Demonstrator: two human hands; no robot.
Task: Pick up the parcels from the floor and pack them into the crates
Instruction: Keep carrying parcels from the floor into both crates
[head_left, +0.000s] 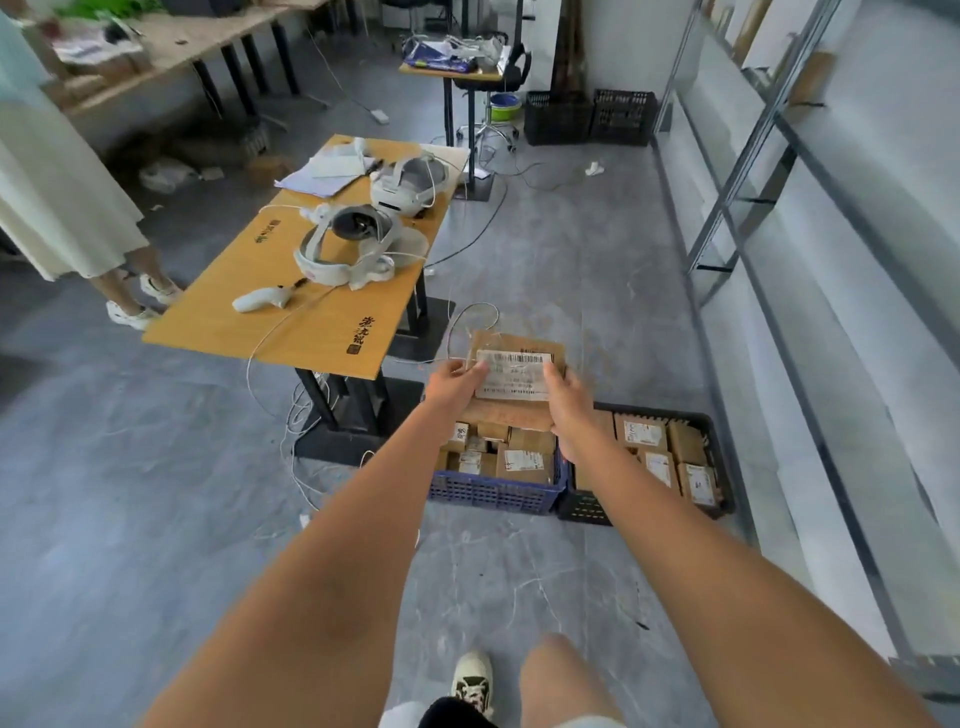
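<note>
on the grey floor (571, 270), an orange-topped table (311, 312) stands as the biggest thing in view and serves as the landmark here. on its top lie two white headsets (353, 249), the second one (410, 187) farther back, some loose papers (327, 171) at the far end and a white handheld controller (260, 299) near the close edge, with white cables trailing off the close edge to the floor. just beyond the table's near right corner, two crates sit side by side on the floor, touching: a blue crate (493, 491) closer to the table and a black crate (711, 467) on the far side of it. both are packed with small brown parcels (524, 460) bearing white labels. well behind the table, by the wall, stand two more dark crates (587, 117), and to the table's left a second person's legs and white shoes (130, 312) show. above the crates, just off the table's near right corner, a flat brown cardboard parcel (511, 374) with a white barcode label is held in the air between both hands. the left hand (452, 387) grips its left edge, thumb on top by the label and fingers under it. the right hand (569, 402) grips its right edge, thumb over the top face and fingers curled beneath.
</note>
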